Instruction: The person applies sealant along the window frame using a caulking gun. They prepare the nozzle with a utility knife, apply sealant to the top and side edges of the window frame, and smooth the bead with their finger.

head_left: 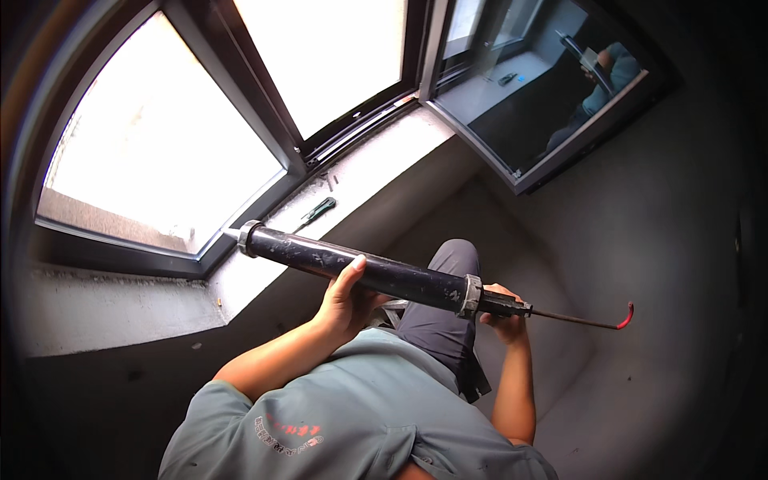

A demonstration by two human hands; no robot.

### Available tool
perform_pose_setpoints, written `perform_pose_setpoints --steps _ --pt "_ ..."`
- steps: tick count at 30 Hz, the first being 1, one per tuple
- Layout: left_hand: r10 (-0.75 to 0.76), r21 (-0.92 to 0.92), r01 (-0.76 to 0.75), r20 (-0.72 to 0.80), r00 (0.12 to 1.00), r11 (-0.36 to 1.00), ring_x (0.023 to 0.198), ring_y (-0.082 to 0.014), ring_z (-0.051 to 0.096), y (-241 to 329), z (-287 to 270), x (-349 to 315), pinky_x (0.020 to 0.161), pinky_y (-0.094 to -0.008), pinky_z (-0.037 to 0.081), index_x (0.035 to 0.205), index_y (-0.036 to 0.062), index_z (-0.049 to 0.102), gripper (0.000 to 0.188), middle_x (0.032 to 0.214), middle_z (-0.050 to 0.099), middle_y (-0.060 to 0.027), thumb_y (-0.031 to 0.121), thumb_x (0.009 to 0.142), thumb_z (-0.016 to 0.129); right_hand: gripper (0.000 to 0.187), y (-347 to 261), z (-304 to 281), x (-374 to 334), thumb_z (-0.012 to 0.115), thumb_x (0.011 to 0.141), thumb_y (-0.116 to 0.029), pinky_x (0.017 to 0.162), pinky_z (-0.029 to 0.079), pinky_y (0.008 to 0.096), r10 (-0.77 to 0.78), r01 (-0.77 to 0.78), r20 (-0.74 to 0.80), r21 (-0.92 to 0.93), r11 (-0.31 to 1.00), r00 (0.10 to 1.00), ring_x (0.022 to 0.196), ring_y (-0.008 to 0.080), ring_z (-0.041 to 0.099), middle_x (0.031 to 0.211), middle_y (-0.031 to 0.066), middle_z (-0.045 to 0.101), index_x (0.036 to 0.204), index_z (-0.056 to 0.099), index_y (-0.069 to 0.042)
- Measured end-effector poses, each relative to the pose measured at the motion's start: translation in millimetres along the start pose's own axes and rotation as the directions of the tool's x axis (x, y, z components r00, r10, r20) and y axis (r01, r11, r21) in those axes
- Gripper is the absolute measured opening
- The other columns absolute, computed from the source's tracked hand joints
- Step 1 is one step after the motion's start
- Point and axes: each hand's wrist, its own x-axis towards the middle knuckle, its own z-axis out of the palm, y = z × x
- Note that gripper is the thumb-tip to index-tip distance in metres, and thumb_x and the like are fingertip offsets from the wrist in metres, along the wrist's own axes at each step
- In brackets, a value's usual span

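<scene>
A black caulking gun [400, 282] with a long tube-shaped barrel lies slantwise across my front. Its pale nozzle points left toward the window frame, and its thin rod, tipped with a red hook, sticks out to the right. My left hand [346, 302] is wrapped round the barrel's middle from below, thumb on top. At the rear end, behind the grey ring collar, my right hand [507, 318] grips the handle part; most of those fingers are hidden behind the gun. Beyond the barrel, a dark green utility knife [321, 210] rests on the windowsill.
The pale windowsill [384, 164] runs along the dark-framed window [264, 104]. Small dark scraps lie near the knife. At the upper right, an open window sash [520, 172] juts into the room, its glass reflecting me and the gun. A grey wall [632, 232] stands at right.
</scene>
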Motion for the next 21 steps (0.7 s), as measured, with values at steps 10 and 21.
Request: perform_pose_setpoints --steps 10,21 --pt "0.360 0.283 -0.472 0.367 0.857 0.835 0.141 -0.0386 0.048 30.6 15.1 -48.6 0.123 -0.0533 0.032 0.161 0.0135 0.021 0.095 0.146 0.053 -0.0186 0.064 0.093 0.065 0.047 68.6 44.3 11.0 0.078 0.090 -0.046 0.072 0.049 0.0301 0.073 -0.011 -0.223 0.268 0.963 0.972 0.085 0.0140 0.062 0.095 0.0020 0.066 0.104 0.065 -0.002" --pt "0.784 0.176 -0.911 0.464 0.412 0.374 0.113 -0.0298 0.060 88.2 -3.7 -67.7 0.119 -0.0527 0.037 0.127 0.0087 0.052 0.049 0.111 0.060 -0.0136 0.041 0.095 0.070 0.046 25.9 166.7 67.0 0.063 0.103 -0.048 0.089 0.051 0.0325 0.266 -0.488 0.503 0.382 0.784 0.822 0.093 0.0148 0.064 0.097 0.0026 0.071 0.102 0.070 -0.003"
